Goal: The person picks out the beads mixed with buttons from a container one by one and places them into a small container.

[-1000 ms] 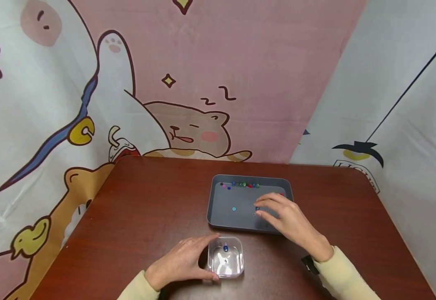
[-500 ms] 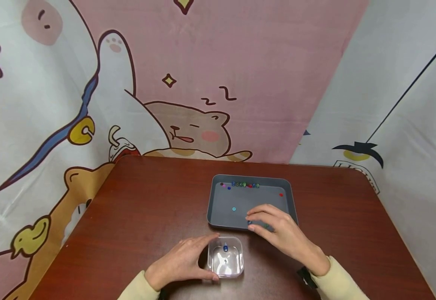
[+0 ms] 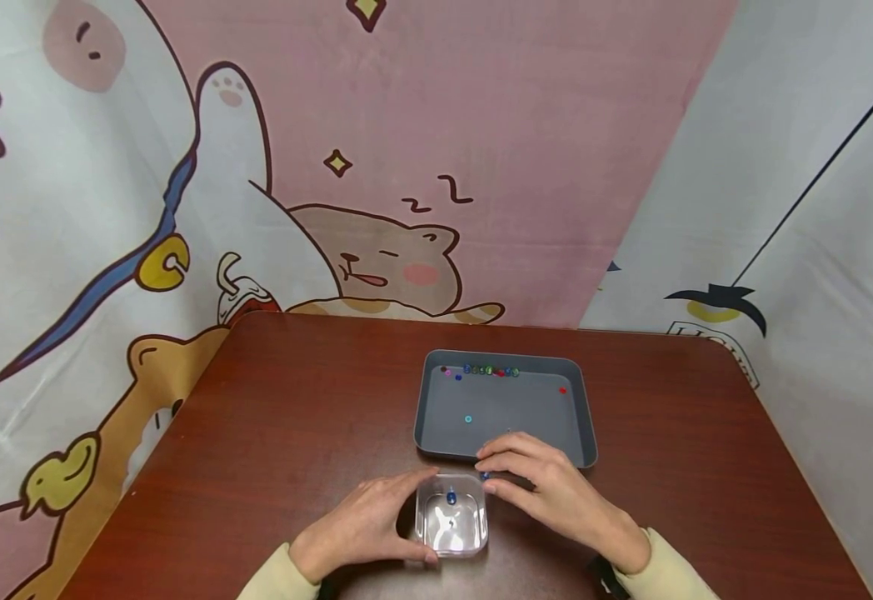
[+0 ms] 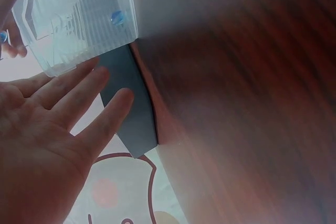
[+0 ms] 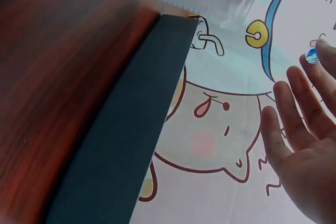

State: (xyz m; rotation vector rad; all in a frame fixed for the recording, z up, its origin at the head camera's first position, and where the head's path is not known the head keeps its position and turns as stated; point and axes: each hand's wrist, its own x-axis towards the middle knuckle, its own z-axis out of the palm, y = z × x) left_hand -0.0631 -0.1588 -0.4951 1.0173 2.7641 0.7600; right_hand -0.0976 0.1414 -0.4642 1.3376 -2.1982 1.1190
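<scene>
In the head view my left hand (image 3: 367, 518) grips a small clear plastic box (image 3: 470, 535) from its left side, thumb at the near edge and fingers at the far edge. A blue marble (image 3: 451, 497) lies inside the box. My right hand (image 3: 560, 493) hovers by the box's upper right corner, pinching another blue marble (image 5: 311, 56) between thumb and fingertip. In the right wrist view, its other fingers stand spread. Behind the box is a grey tray (image 3: 511, 402), partly covered by the right hand.
Along the tray's far side runs a row of several coloured marbles (image 3: 489, 369). A red bead (image 3: 562, 390) and a light blue ring-shaped bead (image 3: 468, 419) lie apart from them. The brown table (image 3: 316, 400) ends at a printed cloth backdrop (image 3: 526, 167).
My right hand has moved from over the tray toward me and left to the box, carrying the blue marble. The left hand and box have stayed put.
</scene>
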